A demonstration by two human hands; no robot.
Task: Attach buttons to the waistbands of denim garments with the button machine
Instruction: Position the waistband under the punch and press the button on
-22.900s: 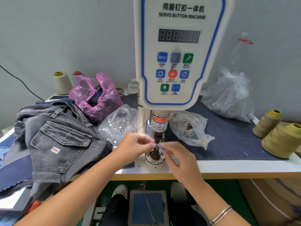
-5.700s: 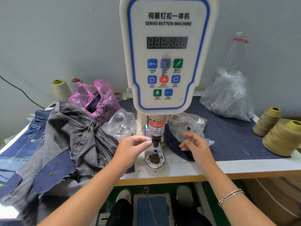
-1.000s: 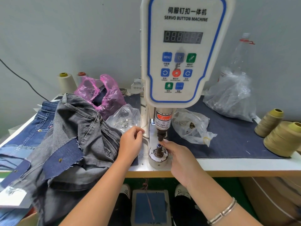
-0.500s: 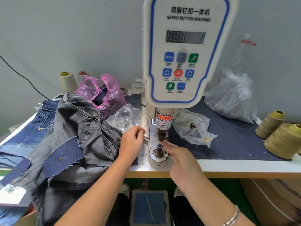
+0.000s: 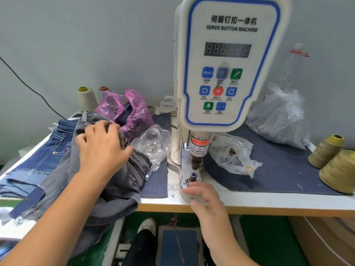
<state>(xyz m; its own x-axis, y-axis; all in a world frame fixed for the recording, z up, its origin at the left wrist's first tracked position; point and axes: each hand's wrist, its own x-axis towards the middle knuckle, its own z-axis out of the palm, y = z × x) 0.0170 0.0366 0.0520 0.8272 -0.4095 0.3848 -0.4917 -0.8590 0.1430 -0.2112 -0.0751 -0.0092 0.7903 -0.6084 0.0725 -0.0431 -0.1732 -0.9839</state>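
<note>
We lay our left hand (image 5: 101, 144), fingers spread, on the grey jeans (image 5: 107, 179) left of the button machine (image 5: 226, 70), likely to draw their waistband in; our right hand (image 5: 205, 196) hovers relaxed, holding nothing, just before its lower die (image 5: 193, 176).

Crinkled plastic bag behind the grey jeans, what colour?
Translucent pink; the crinkled plastic bag shows clearly in the head view, just behind the grey jeans.
</note>
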